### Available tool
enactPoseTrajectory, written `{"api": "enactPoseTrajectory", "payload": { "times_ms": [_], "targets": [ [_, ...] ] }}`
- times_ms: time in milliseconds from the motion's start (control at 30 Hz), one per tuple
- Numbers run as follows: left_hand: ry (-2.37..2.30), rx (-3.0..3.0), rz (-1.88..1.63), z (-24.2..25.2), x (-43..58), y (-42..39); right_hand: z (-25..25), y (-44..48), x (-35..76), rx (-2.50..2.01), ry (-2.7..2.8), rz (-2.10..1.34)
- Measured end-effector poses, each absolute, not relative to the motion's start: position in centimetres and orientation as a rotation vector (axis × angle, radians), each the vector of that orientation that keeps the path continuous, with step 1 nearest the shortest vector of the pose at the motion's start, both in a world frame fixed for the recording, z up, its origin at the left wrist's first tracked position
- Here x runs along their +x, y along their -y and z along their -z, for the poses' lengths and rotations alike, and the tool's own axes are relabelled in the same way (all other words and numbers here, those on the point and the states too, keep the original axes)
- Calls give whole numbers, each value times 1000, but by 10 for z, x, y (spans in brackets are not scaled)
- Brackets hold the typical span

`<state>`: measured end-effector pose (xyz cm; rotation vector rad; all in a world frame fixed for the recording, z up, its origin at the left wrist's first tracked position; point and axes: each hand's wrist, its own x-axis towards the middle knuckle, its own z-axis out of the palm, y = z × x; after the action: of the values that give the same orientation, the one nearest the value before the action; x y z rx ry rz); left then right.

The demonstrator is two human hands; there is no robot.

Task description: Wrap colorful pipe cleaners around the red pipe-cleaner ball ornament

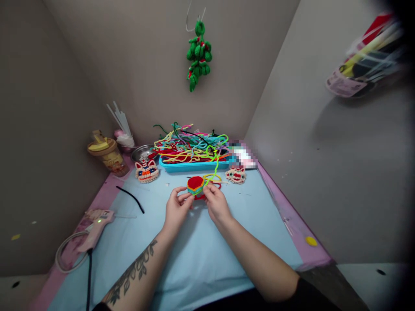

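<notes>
Between my hands, above the blue table cover, is a small rounded yarn piece (pixel 196 183) with a red middle and orange and teal edging. My left hand (pixel 177 206) grips its lower left edge between thumb and fingers. A lime-green yarn strand (pixel 217 166) runs from the pile down to the piece's right side, where my right hand (pixel 215 199) pinches it. Red and yellow loops (pixel 216 177) show just behind my right fingers. Part of the piece's underside is hidden by my fingertips.
Behind stands a blue tray (pixel 181 166) heaped with colourful yarn strands. Two cat-like yarn faces (pixel 147 172) flank it, left and right. A pink glue gun (pixel 99 229) with a cable lies at left, near a black strand (pixel 131 198). A yellow cup (pixel 108 157) stands farther back.
</notes>
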<state>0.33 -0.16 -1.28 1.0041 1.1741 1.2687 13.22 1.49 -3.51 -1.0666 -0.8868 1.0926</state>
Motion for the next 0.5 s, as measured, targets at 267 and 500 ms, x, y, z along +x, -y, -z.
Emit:
{"api": "enactPoseTrajectory", "payload": {
  "times_ms": [267,500],
  "targets": [
    [-1096,846,-1267,2,1,1,32,-9,127,-1044,969,-1147],
    [-1095,807,-1258,3,-4,-2,34,-10,128,-1079,1012,-1115]
  ]
}}
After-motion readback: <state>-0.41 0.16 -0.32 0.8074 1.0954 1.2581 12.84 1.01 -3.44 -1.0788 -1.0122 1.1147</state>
